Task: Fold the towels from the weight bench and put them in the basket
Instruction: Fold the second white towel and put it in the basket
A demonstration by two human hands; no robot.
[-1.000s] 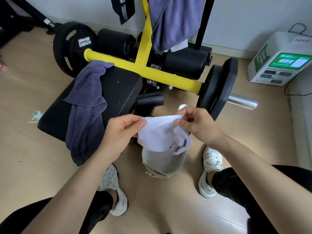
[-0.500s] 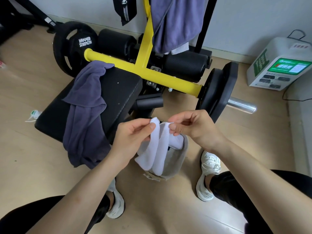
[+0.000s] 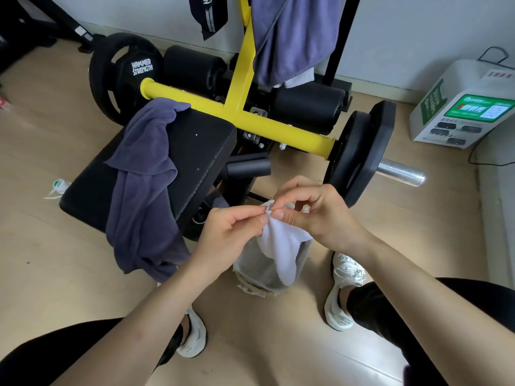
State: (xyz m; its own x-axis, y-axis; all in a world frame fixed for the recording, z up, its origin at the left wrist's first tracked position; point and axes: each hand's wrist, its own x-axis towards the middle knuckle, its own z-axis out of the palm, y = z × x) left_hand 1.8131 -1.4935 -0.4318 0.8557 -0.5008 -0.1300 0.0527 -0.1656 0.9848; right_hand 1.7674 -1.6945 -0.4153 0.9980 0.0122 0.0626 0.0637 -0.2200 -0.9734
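Over the grey basket (image 3: 250,264) on the floor, pinching white towel (image 3: 281,246) by its top edge w/ L hand (image 3: 231,232) & R hand (image 3: 320,215), fingertips curled tight, nearly touching. Hangs doubled, low end against the basket; can't tell if inside. Further left: purple towel (image 3: 145,174) draped over weight bench (image 3: 200,151); 2nd purple towel (image 3: 289,37) up on yellow frame (image 3: 242,87).

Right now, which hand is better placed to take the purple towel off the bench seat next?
Left. The left hand is beside that purple towel; the right hand is farther, beyond the white towel both pinch.
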